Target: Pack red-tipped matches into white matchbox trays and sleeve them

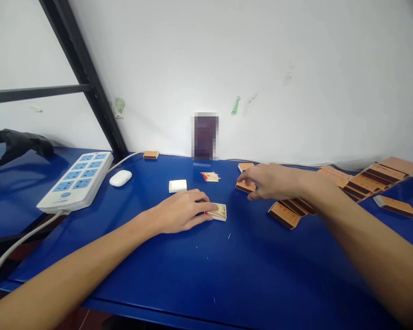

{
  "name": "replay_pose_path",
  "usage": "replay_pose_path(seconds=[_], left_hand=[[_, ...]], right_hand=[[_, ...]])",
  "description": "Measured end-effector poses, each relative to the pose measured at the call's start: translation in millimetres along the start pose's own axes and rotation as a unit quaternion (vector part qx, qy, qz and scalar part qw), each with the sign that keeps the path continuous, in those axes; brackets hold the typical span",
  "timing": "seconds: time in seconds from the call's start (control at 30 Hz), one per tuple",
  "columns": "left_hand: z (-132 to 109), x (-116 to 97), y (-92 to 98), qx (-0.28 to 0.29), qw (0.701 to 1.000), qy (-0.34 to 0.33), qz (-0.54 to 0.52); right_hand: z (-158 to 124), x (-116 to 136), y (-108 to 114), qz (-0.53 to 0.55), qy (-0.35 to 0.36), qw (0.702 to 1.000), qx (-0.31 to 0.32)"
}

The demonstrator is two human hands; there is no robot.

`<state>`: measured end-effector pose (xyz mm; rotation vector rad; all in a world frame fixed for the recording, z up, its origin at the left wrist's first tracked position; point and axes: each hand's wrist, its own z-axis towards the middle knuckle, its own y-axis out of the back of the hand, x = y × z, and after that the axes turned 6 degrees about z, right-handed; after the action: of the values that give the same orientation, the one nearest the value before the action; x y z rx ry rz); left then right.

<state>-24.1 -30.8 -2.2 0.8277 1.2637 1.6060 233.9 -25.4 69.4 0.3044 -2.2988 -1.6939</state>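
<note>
My left hand (187, 210) rests on the blue table with its fingers closed on a white matchbox tray (221, 217) full of matches. The index finger lies over the matches, and the thumb is at the near side. My right hand (266, 181) curves its thumb and index finger around an orange-brown matchbox (246, 186) on the table. Just behind that box lies another matchbox (245, 167), partly hidden by the hand. A small pile of red-headed matches (210, 177) sits beyond the tray. A white box-like piece (177, 185) lies behind my left hand.
Several matchboxes (284, 215) lie in an overlapping row at right, partly under my right forearm. A single matchbox (395, 206) is farther right, another (151, 155) by the wall. A power strip (77, 178) and white earphone case (120, 178) are at left, near a black frame (86, 78).
</note>
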Motion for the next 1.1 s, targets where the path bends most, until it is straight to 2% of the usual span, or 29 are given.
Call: replay_pose_path(seconds=[0.07,0.17,0.27,0.33,0.43,0.63,0.77,0.87,1.0,1.1], left_hand=[[0.5,1.3,0.9,0.002,1.0,-0.015,0.021],[2.2,0.8,1.3,0.003,0.999,-0.023,0.049],[3.2,0.3,1.4,0.003,0.997,-0.03,0.068],[3.0,0.2,1.7,0.001,0.997,-0.027,0.075],[2.2,0.1,1.7,0.006,0.995,-0.023,0.096],[3.3,0.1,-1.3,0.009,0.981,-0.042,0.188],[3.8,1.5,-0.9,0.008,0.985,-0.055,0.163],[2.3,3.6,-1.8,-0.002,0.993,-0.029,0.114],[0.3,5.6,-6.1,-0.024,0.997,0.042,0.055],[0.3,5.4,-8.2,-0.023,0.995,0.096,0.021]], right_hand=[[-1.8,-3.6,1.7,-0.013,-0.013,1.0,0.003],[1.1,-5.2,-2.0,-0.022,0.016,0.999,-0.042],[9.8,-1.9,-10.7,-0.061,-0.038,0.996,-0.056],[15.2,1.5,-15.8,-0.077,-0.077,0.994,-0.027],[17.1,5.4,-18.6,-0.076,-0.086,0.993,0.01],[-3.0,15.6,-7.9,-0.026,-0.04,0.997,0.063],[-11.1,27.3,-4.6,0.031,0.019,0.992,0.121],[-7.0,31.3,-9.4,0.047,0.058,0.992,0.104],[1.0,29.2,-17.4,0.029,0.058,0.997,0.051],[2.2,27.3,-18.2,0.038,0.06,0.996,0.053]])
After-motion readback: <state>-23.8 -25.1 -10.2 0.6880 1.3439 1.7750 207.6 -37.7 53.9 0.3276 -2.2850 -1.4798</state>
